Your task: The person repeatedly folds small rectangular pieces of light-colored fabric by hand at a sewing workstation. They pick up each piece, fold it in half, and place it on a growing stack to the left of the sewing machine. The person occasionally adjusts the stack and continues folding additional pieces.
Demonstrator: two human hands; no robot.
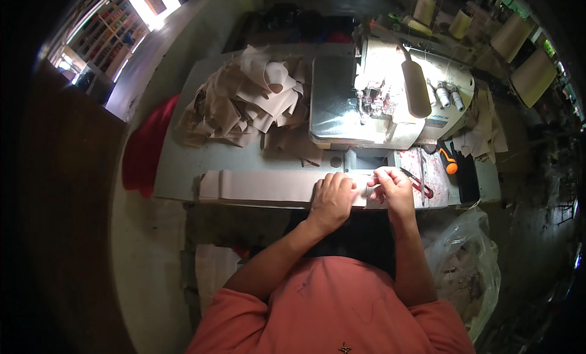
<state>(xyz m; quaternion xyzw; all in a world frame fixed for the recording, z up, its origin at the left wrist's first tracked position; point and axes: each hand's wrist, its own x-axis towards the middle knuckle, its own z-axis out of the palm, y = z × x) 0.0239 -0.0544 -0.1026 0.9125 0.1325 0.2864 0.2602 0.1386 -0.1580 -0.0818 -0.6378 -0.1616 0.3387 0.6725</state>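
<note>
"So, what do we list first?"

"Table [174,180], pale, bearing the rest. Machine [394,129], right of centre, brightly lit, probably so its working parts show."

"Next?"

"Heap [241,107], beige cloth, left of the machine, likely put there for easy reach. Strip [265,186], beige, laid flat along the near edge, which suits its length."

"Hands?"

"Left hand [333,199], curled over the strip's right part, seemingly steadying it; whether it grips, we cannot tell. Right hand [394,190], just beside, thumb and fingers close together near the right end; what lies between, we cannot tell."

"Smaller?"

"Red tool [426,190], right of that hand."

"Writing?"

"Lettering on the machine's blue panel [436,118]; we leave it uncopied."
</note>
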